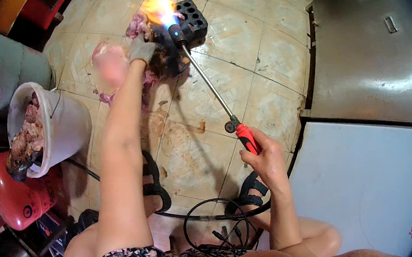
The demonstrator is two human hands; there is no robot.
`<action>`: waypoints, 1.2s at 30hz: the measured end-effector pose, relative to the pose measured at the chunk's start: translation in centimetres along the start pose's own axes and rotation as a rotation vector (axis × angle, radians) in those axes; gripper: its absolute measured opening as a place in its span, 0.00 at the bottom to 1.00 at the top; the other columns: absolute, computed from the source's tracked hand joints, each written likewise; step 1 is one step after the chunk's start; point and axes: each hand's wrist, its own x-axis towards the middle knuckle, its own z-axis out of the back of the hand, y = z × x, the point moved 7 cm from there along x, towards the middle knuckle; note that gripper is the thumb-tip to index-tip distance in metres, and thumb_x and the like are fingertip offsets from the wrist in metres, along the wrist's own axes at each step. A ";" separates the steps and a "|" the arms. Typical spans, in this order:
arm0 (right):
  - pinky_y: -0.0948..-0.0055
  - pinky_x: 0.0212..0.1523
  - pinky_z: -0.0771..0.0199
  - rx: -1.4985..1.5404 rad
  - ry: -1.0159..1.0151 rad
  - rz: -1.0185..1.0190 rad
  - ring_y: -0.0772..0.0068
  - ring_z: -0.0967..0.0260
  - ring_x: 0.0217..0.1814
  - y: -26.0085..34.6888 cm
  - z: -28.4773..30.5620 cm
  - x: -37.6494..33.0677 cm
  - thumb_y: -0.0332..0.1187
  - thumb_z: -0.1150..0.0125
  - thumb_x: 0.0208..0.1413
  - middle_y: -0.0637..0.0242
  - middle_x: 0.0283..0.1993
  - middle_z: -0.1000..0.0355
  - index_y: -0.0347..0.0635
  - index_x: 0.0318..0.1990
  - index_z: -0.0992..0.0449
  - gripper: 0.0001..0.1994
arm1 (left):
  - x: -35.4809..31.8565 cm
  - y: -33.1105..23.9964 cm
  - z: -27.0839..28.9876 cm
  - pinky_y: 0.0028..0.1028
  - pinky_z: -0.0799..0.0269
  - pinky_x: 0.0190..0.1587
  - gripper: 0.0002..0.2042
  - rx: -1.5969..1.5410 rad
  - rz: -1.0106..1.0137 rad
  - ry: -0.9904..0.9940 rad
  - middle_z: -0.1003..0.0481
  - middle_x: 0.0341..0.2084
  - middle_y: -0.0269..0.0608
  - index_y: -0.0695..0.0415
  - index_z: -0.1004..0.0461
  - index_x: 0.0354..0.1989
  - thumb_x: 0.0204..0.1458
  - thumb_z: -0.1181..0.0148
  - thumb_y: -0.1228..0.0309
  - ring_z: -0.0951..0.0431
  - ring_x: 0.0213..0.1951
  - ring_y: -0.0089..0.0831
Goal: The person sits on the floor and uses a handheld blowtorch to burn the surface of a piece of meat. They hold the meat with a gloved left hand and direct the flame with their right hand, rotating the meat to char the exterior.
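Note:
My right hand point(267, 157) is wrapped round the red handle of a gas torch point(208, 80). Its long metal tube runs away from me, and an orange and blue flame point(160, 8) burns at the nozzle. In a whitish glove, my left hand point(141, 50) grips a pink piece of meat point(137, 26) just left of the flame; the fingertips are partly hidden. Beside the glove lies a dark, charred piece point(171, 60), its kind unclear. A black block with round holes point(194, 21) stands behind the nozzle. More pale pink meat point(110, 63) lies left of the glove, blurred.
At left, a white bucket point(70, 128) holds meat pieces, one blackened. A grey-green gas cylinder point(8, 71) and a red one point(22, 191) stand near it. A black hose point(196, 214) loops by my sandalled feet. To the right are a steel cabinet point(363, 56) and a white freezer point(358, 176).

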 end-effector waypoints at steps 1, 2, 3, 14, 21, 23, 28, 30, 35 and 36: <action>0.69 0.30 0.32 0.012 -0.001 -0.015 0.64 0.35 0.24 0.0 0.0 -0.1 0.28 0.41 0.36 0.57 0.23 0.34 0.43 0.46 0.27 0.23 | 1.1 -0.9 0.6 0.40 0.30 0.45 0.21 0.032 -0.056 0.044 0.25 0.36 0.60 0.60 0.25 0.36 0.33 0.37 0.62 0.25 0.41 0.52; 0.69 0.30 0.32 0.026 0.002 -0.022 0.64 0.35 0.24 0.0 -0.1 -0.2 0.29 0.41 0.36 0.57 0.23 0.34 0.44 0.46 0.27 0.23 | 2.2 -1.4 1.2 0.40 0.30 0.45 0.21 0.071 -0.085 0.075 0.26 0.37 0.59 0.60 0.25 0.37 0.33 0.38 0.62 0.26 0.42 0.52; 0.68 0.31 0.32 0.025 -0.028 -0.021 0.64 0.35 0.24 0.1 0.1 -0.2 0.29 0.41 0.36 0.57 0.23 0.34 0.44 0.46 0.27 0.23 | 3.2 -2.2 1.5 0.40 0.30 0.45 0.21 0.109 -0.115 0.114 0.26 0.38 0.58 0.60 0.25 0.38 0.33 0.39 0.62 0.26 0.43 0.52; 0.70 0.30 0.33 0.030 -0.184 -0.037 0.66 0.36 0.23 1.0 1.9 -0.4 0.28 0.41 0.37 0.59 0.22 0.35 0.44 0.47 0.26 0.23 | 6.8 -17.4 6.1 0.36 0.30 0.40 0.15 0.166 -0.448 0.137 0.23 0.33 0.50 0.61 0.25 0.34 0.44 0.51 0.64 0.24 0.36 0.48; 0.67 0.30 0.33 0.028 -0.165 -0.066 0.61 0.34 0.24 0.0 0.9 0.6 0.29 0.41 0.37 0.56 0.23 0.34 0.43 0.47 0.27 0.22 | 8.4 -7.1 1.7 0.38 0.30 0.43 0.17 0.308 -0.143 0.091 0.24 0.37 0.54 0.57 0.23 0.38 0.41 0.43 0.62 0.25 0.42 0.51; 0.66 0.30 0.32 0.023 -0.143 -0.039 0.59 0.34 0.24 0.8 0.8 0.9 0.29 0.41 0.37 0.55 0.23 0.33 0.42 0.47 0.28 0.22 | 8.6 -3.5 2.7 0.40 0.31 0.47 0.18 0.234 -0.065 0.050 0.25 0.39 0.53 0.55 0.23 0.39 0.42 0.42 0.57 0.25 0.44 0.50; 0.62 0.30 0.33 0.002 -0.129 0.010 0.54 0.33 0.25 1.7 -0.4 2.0 0.28 0.42 0.37 0.52 0.24 0.33 0.40 0.42 0.28 0.19 | 4.0 -5.1 3.0 0.40 0.32 0.47 0.27 0.213 -0.015 -0.116 0.28 0.42 0.56 0.57 0.33 0.47 0.36 0.35 0.61 0.28 0.47 0.52; 0.61 0.29 0.34 -0.033 -0.134 0.053 0.52 0.33 0.26 2.4 -0.4 2.2 0.28 0.42 0.37 0.52 0.24 0.33 0.39 0.40 0.29 0.17 | 0.7 -6.9 4.4 0.40 0.32 0.49 0.32 0.137 0.027 -0.271 0.31 0.47 0.60 0.57 0.37 0.51 0.35 0.33 0.61 0.31 0.51 0.52; 0.59 0.29 0.34 -0.047 -0.080 0.078 0.49 0.33 0.26 3.7 -1.6 2.1 0.28 0.42 0.38 0.51 0.24 0.33 0.39 0.40 0.30 0.16 | -3.4 1.9 -1.2 0.33 0.40 0.58 0.47 -0.274 0.415 -0.362 0.39 0.55 0.63 0.69 0.47 0.58 0.29 0.28 0.61 0.37 0.57 0.50; 0.59 0.29 0.34 -0.043 -0.075 0.076 0.48 0.33 0.27 3.8 -1.8 2.1 0.28 0.43 0.39 0.51 0.24 0.33 0.39 0.40 0.30 0.16 | -4.4 2.9 -2.8 0.33 0.38 0.57 0.46 -0.306 0.463 -0.328 0.37 0.54 0.62 0.70 0.44 0.57 0.28 0.27 0.62 0.35 0.56 0.49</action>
